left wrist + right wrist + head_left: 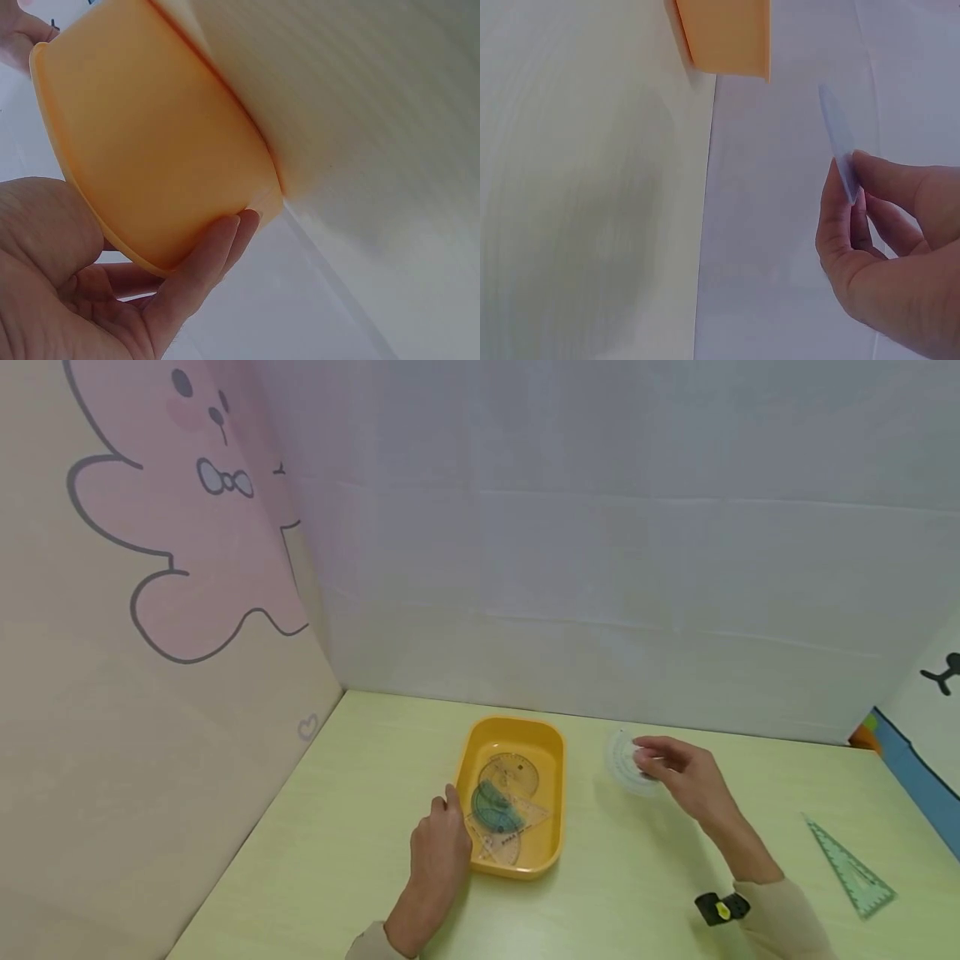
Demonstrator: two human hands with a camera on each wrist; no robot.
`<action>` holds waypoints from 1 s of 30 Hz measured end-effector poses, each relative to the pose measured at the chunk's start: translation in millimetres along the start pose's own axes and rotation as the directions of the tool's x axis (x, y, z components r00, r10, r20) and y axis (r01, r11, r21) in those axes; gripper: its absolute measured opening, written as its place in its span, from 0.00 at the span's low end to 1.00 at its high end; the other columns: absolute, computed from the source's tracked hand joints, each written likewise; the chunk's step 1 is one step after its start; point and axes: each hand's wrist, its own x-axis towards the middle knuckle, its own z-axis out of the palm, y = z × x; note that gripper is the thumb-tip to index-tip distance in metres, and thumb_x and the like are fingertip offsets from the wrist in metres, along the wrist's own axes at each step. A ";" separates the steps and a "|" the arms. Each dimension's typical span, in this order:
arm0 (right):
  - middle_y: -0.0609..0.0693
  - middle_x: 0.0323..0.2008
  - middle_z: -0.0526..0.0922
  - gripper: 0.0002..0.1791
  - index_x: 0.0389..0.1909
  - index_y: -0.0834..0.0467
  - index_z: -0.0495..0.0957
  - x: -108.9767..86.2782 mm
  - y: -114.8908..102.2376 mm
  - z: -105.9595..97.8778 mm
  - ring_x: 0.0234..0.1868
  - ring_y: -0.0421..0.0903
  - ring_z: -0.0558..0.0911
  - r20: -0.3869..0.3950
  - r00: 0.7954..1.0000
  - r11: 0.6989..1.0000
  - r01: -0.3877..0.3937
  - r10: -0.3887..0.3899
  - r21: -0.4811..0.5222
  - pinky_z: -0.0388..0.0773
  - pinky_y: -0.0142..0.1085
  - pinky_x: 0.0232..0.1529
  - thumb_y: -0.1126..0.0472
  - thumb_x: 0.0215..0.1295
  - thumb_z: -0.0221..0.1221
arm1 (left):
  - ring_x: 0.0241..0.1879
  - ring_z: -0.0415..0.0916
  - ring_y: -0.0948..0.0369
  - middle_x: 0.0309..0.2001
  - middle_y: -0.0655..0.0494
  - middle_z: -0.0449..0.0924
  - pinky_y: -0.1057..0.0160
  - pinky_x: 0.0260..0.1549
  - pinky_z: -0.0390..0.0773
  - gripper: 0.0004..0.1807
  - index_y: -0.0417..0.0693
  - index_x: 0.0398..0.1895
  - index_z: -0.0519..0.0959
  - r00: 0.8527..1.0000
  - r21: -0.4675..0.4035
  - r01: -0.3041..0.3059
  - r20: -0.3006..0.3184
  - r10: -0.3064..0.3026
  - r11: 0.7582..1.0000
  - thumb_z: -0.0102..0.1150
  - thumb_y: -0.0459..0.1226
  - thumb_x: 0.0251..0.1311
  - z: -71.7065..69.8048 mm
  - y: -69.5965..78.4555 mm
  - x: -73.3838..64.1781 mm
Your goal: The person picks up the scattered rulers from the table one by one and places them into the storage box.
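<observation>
My right hand (693, 777) pinches a clear protractor (624, 763) between thumb and fingers, above the table to the right of a yellow tray (557, 793). In the right wrist view the protractor (835, 135) shows nearly edge-on, raised off the tabletop. My left hand (441, 847) grips the tray's left side near its front. The left wrist view has those fingers (196, 274) against the outer wall and the thumb by the rim. Inside the tray lie a clear round protractor (527, 770), a green half-round protractor (495, 810) and other clear drawing pieces, overlapping.
A green set square (851, 870) lies on the table (360, 777) at the right, beyond my right forearm. A pale cloth wall (600, 568) rises along the table's back edge, with a printed side panel (225, 710) on the left. My right wrist bears a black band (722, 908).
</observation>
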 end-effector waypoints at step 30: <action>0.62 0.46 0.85 0.18 0.59 0.67 0.80 21.1 -21.3 40.4 0.40 0.47 0.84 0.067 0.995 0.995 -0.075 0.071 0.070 0.81 0.26 0.42 0.63 0.72 0.63 | 0.18 0.79 0.49 0.33 0.40 0.80 0.57 0.16 0.79 0.23 0.28 0.55 0.78 1.000 -0.008 0.003 0.002 -0.003 1.000 0.69 0.24 0.54 -0.8 0.4 0.3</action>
